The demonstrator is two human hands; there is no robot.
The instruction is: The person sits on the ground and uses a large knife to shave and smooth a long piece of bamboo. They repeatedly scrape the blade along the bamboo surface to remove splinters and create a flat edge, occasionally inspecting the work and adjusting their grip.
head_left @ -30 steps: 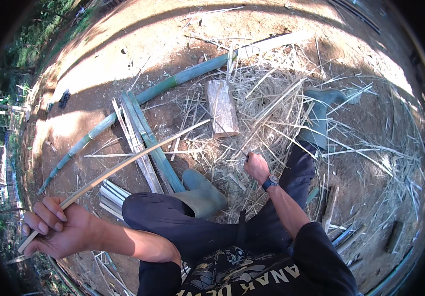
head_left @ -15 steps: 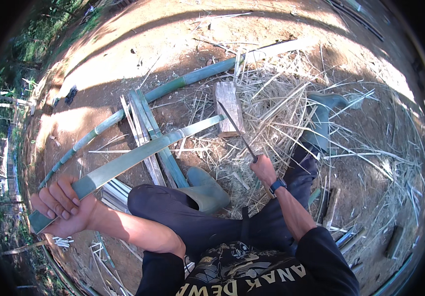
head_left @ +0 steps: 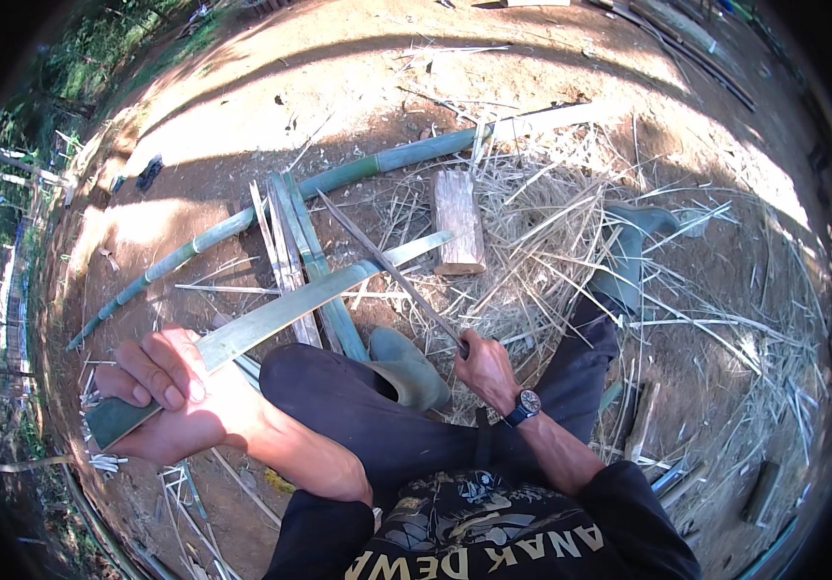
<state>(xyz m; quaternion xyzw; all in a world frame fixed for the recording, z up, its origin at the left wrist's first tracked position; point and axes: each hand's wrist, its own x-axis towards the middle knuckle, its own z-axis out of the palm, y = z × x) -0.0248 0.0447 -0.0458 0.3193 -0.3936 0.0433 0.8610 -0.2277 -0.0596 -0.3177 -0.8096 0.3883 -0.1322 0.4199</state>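
We see hard daylight from above, with bright patches on the bare ground [head_left: 271, 106] and a broad shadow band across it. The fisheye bends edges toward the black rim. Focus is sharp centrally, while the trees [head_left: 10, 193] at left smear.

Bare reddish dirt ground [head_left: 339, 87], part sunlit and part in shadow, carries everything. A long green bamboo pole [head_left: 339, 179] lies across it, with a bundle of split bamboo strips [head_left: 290, 242] crossing just below. A short wooden block [head_left: 458, 220] rests beside them on a wide scatter of dry straw-like shavings [head_left: 571, 251] that spreads to the right
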